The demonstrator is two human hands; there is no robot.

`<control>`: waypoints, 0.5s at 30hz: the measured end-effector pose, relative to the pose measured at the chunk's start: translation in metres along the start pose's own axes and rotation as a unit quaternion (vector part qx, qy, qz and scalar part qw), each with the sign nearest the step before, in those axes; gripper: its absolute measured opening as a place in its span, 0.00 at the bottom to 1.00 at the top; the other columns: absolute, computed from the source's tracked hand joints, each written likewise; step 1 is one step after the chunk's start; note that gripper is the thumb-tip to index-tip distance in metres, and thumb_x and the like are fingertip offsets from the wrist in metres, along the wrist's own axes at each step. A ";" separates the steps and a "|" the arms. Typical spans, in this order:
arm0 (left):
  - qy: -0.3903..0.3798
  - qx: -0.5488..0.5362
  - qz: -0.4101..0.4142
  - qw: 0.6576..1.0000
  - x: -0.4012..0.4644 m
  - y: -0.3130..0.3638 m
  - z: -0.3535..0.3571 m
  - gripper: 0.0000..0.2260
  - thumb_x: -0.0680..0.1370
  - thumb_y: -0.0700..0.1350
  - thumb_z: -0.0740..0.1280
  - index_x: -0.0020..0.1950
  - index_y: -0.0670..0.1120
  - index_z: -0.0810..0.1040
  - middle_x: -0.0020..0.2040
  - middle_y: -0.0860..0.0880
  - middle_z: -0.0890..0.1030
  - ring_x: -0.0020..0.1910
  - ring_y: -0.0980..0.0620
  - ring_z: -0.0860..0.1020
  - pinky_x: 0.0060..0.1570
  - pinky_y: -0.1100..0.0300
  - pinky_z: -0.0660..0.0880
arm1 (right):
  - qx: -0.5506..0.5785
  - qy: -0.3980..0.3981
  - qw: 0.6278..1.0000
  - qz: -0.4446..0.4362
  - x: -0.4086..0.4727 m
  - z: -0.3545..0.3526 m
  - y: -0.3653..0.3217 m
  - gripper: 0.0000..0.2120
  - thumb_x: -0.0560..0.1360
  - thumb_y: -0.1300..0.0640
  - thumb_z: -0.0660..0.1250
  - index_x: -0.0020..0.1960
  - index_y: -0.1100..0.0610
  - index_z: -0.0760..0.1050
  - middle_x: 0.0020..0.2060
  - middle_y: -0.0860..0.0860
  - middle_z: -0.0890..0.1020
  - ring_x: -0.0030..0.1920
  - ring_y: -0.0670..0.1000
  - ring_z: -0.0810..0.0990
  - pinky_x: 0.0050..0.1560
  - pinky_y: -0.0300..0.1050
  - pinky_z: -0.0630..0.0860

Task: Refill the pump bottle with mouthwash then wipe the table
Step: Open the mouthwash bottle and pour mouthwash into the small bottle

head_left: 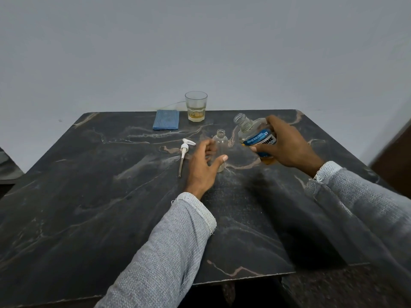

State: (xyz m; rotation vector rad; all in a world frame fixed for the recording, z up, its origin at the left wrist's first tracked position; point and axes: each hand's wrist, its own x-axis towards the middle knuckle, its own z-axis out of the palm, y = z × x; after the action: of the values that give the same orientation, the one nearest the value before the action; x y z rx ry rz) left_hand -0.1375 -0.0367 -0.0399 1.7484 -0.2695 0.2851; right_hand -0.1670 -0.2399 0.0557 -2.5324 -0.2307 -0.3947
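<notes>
A small clear pump bottle (220,141) stands upright and uncapped on the dark marble table (111,196). My left hand (203,165) curls around its lower part, fingers apart, thumb beside its base; a firm grip is not evident. My right hand (287,145) holds the mouthwash bottle (255,133), uncapped and tilted left, its mouth above and right of the pump bottle. Amber liquid shows at its bottom. The white pump head (185,150) with its tube lies on the table to the left. A folded blue cloth (166,122) lies at the far edge.
A glass tumbler (196,106) with a little amber liquid stands at the far edge, right of the cloth. A plain wall rises right behind the table. The table's near edge sits just under my forearms.
</notes>
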 end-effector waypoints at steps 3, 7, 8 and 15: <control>-0.001 0.001 0.000 1.000 0.000 0.000 0.000 0.22 0.74 0.43 0.74 0.66 0.47 0.71 0.59 0.52 0.78 0.55 0.58 0.77 0.49 0.74 0.73 | -0.037 -0.002 0.999 -0.006 0.005 -0.001 0.000 0.26 0.69 0.52 0.77 0.60 0.53 0.68 0.51 0.46 0.77 0.47 0.50 0.79 0.39 0.41 0.79; -0.003 0.005 -0.001 1.000 0.000 0.000 0.000 0.21 0.74 0.44 0.74 0.64 0.50 0.71 0.56 0.56 0.77 0.53 0.63 0.75 0.47 0.77 0.71 | -0.073 -0.002 0.997 -0.019 0.010 -0.003 -0.001 0.26 0.69 0.53 0.77 0.61 0.54 0.69 0.56 0.53 0.81 0.50 0.54 0.81 0.49 0.56 0.81; -0.003 0.003 -0.002 1.000 0.000 0.000 0.000 0.21 0.74 0.44 0.74 0.64 0.50 0.71 0.56 0.55 0.77 0.53 0.63 0.76 0.47 0.75 0.72 | -0.079 -0.001 0.997 -0.019 0.011 -0.004 -0.001 0.26 0.69 0.53 0.77 0.62 0.54 0.69 0.56 0.53 0.81 0.51 0.54 0.81 0.50 0.56 0.81; -0.001 -0.005 0.001 1.000 -0.001 0.001 -0.001 0.20 0.74 0.44 0.74 0.60 0.55 0.70 0.56 0.56 0.77 0.55 0.61 0.76 0.50 0.71 0.72 | -0.107 -0.001 0.994 -0.030 0.018 -0.007 -0.005 0.27 0.69 0.54 0.77 0.63 0.55 0.69 0.57 0.55 0.81 0.47 0.52 0.80 0.43 0.45 0.78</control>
State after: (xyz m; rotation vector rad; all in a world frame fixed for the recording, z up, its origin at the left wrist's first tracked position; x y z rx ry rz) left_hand -0.1388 -0.0356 -0.0394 1.7388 -0.2739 0.2843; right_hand -0.1530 -0.2382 0.0701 -2.7415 -0.2788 -0.4623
